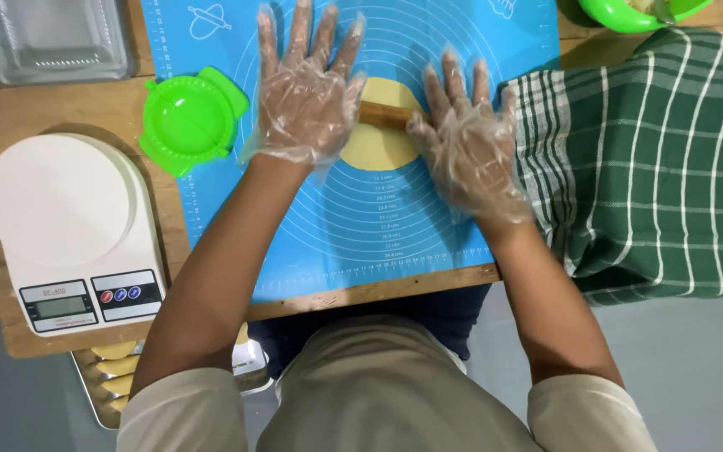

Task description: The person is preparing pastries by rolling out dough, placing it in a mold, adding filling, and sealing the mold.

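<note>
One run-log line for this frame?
left hand flat on rolling pin | right hand flat on pin | dough disc under pin | blue mat

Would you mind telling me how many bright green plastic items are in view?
2. A green dumpling press lies open on the table, left of the left hand. A green bowl sits at the top right edge, partly cut off; others may be out of frame.

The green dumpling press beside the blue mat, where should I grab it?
Grab the green dumpling press by the small tab handle on its top left edge, coming from above. It lies open and flat on the wooden table, so its thin rim offers little else to pinch, and that side is clear of the left hand.
</note>
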